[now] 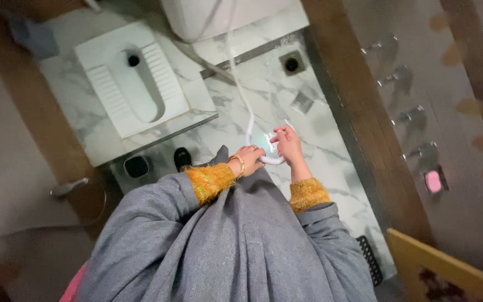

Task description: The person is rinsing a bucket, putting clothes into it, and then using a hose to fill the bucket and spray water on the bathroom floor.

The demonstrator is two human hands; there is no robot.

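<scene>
I look down at a marble bathroom floor (264, 89). My left hand (248, 159), with a gold bangle and an orange knitted cuff, grips a bend of a white ribbed hose (249, 120). My right hand (288, 144) holds the hose's end, where a small pale spray head shows between my fingers. The hose runs up to a white tank (208, 17) at the top. Grey cloth over my arms and body hides the floor below my hands.
A white squat toilet pan (132, 78) sits on a raised marble step at upper left. A floor drain (292, 64) and a small grate (302, 102) lie beyond my hands. A brown door frame (359, 112) runs down the right. A dark shoe (182, 158) shows.
</scene>
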